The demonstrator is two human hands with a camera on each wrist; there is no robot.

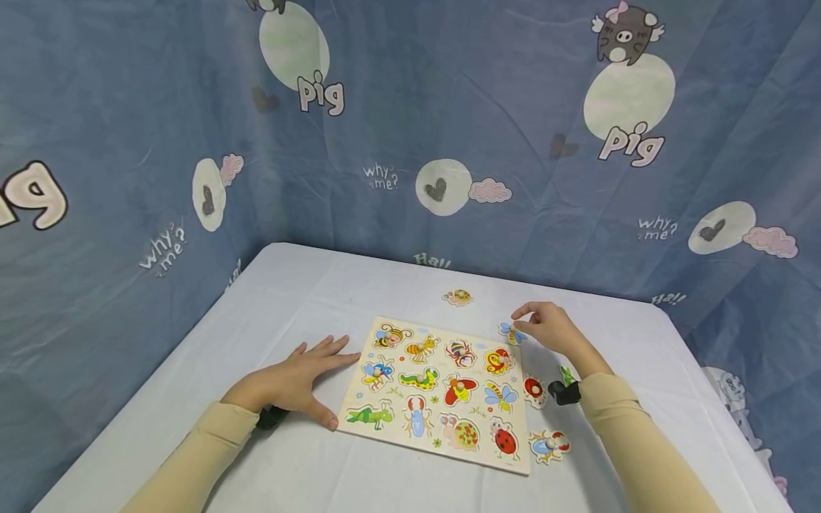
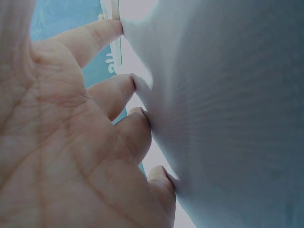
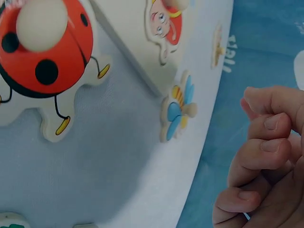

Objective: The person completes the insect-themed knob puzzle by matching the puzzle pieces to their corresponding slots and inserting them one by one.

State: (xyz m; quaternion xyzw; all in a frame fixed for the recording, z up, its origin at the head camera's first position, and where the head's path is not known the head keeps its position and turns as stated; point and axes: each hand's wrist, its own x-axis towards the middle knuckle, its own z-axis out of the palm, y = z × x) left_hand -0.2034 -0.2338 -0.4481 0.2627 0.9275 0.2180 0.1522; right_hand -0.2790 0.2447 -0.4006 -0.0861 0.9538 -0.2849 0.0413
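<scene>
My left hand lies with fingers spread at the left side of a wooden peg puzzle board; its thumb touches the front left corner and its index fingertip meets the left edge. In the left wrist view the fingertips rest on the white cloth. My right hand, fingers loosely bent and holding nothing, is just beyond the board's far right corner. Closest to it is a blue-winged, yellow-striped dragonfly piece with a peg. The right wrist view shows a gap between the fingers and this dragonfly piece.
A snail piece lies behind the board. Right of the board are a ladybug piece, a stag beetle piece and a green piece partly hidden by the right wrist. A blue printed curtain hangs behind the white table.
</scene>
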